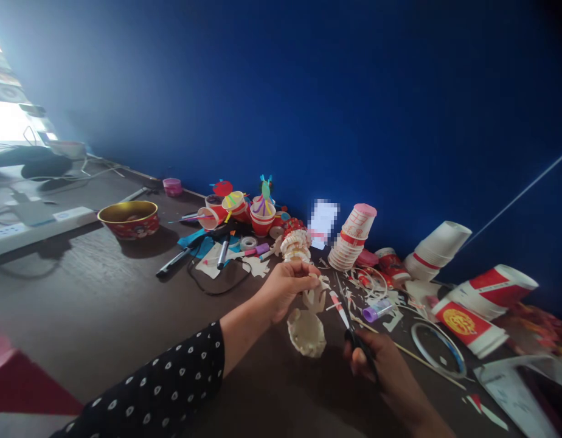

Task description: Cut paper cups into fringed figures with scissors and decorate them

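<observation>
"Two hands show; what do they grip?"

"The left hand (287,289) pinches a pale paper piece (314,298) between thumb and fingers, which hide its upper edge. The right hand (382,356) is closed around black-handled scissors (353,338); its fingers cover part of the handles, and the blade tips are hard to make out."

"Where does the paper hang?"

"Just above a pale, lumpy cup-shaped piece (307,333) in this view; whether they touch cannot be told."

"And farther out?"

"A pixelated patch (323,223) blots out something beside the tilted cup stack (353,237) near the blue wall (281,109). The dotted sleeve (166,383) runs off the bottom edge, and a pink shape (23,380) off the left."
</observation>
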The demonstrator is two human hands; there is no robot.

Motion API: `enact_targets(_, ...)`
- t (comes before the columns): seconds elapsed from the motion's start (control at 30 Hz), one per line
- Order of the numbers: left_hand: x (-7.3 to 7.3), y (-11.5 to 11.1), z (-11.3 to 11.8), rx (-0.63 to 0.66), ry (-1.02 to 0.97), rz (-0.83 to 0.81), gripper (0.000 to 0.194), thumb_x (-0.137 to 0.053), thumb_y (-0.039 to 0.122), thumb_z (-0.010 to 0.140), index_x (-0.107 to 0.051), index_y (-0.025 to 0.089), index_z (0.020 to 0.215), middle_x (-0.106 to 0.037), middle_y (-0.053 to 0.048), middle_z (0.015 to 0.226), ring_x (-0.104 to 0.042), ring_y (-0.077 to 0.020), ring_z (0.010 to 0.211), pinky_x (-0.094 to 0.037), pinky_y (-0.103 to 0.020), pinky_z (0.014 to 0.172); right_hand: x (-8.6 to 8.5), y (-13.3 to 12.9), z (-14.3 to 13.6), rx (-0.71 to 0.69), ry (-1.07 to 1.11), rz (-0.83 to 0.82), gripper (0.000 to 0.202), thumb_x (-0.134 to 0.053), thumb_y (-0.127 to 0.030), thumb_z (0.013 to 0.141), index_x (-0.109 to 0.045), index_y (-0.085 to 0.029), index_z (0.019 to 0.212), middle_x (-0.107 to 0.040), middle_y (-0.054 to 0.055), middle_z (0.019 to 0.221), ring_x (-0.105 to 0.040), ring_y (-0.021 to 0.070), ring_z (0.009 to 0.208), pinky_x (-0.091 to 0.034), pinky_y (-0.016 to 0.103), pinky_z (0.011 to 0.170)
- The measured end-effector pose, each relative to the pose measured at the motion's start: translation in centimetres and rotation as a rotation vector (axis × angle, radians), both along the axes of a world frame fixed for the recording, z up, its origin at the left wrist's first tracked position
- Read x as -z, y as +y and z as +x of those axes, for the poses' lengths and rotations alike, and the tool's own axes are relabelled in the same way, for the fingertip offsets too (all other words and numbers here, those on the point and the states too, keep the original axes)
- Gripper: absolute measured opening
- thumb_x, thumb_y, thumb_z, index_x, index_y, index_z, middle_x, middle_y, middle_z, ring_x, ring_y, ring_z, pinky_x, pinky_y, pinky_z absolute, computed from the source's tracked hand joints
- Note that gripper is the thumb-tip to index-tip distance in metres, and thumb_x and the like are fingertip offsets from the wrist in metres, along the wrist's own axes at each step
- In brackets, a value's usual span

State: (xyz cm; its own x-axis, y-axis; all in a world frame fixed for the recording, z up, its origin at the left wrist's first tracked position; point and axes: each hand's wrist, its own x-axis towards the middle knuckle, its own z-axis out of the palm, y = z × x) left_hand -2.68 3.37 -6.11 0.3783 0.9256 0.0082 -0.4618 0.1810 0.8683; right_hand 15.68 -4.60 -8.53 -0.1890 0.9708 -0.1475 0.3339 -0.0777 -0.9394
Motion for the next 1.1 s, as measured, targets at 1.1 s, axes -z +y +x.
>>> enact_targets(1.1, -0.17, 0.03, -0.02, 0.014, -0.106, -0.049, 0.021, -0.073, 0.014, 0.053, -0.059, 0.011, 0.068, -0.056, 0.001, 0.059, -0.052, -0.0067, 0.05, -0.042, -0.018, 0.049, -0.5, -0.32, -0.63, -0.067, -0.033, -0.013, 0.029, -0.055, -0.043, 0.06, -0.052, -0.016, 0.051, -0.045, -0.003, 0.042, -0.038, 0.0085, 0.042, -0.027, 0.021, 0.043)
